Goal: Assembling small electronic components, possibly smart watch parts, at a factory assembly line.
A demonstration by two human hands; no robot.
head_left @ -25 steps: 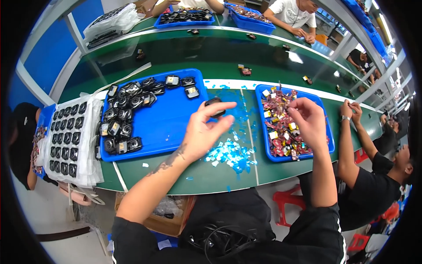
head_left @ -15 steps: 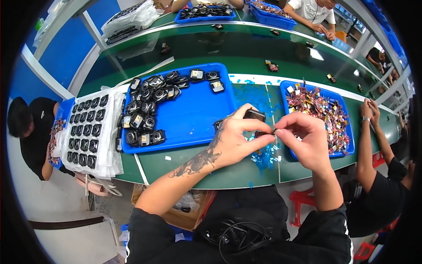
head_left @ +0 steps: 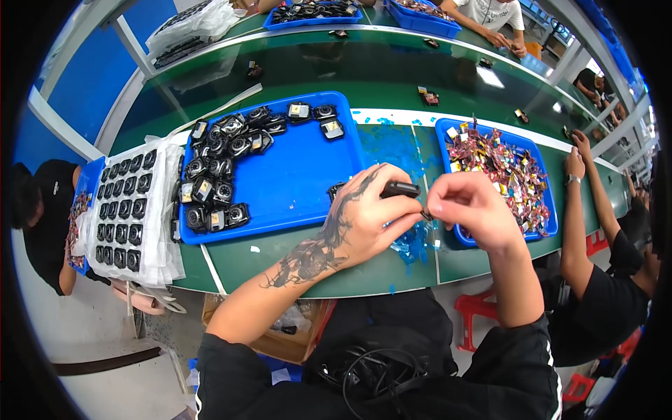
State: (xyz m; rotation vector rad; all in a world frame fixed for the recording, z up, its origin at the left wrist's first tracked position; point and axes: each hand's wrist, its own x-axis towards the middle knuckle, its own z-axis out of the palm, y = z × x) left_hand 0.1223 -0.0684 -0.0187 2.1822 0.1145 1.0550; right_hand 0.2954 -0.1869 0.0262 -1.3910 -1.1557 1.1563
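My left hand (head_left: 367, 217) grips a black watch case (head_left: 400, 189) between its fingers, with the narrow edge upward. Right beside it, my right hand (head_left: 479, 210) is closed in a pinch, its fingertips close to my left thumb. A small dark piece shows between the two hands; what exactly the right fingers hold is too small to tell. Left of my hands, a blue tray (head_left: 294, 189) holds many similar black watch cases (head_left: 231, 147), some round side up. To the right, another blue tray (head_left: 549, 210) is heaped with small reddish circuit boards with wires (head_left: 490, 161).
A white padded sheet (head_left: 150, 241) with rows of black cases lies at the far left. Blue film scraps (head_left: 413, 245) litter the green table (head_left: 329, 269). Small boards (head_left: 428, 96) sit on the green strip beyond. Co-workers sit left, right and across.
The watch case in my left hand has turned, so its thin edge shows instead of its flat face. My right hand has shifted slightly left. The whole view has swung a little to the right.
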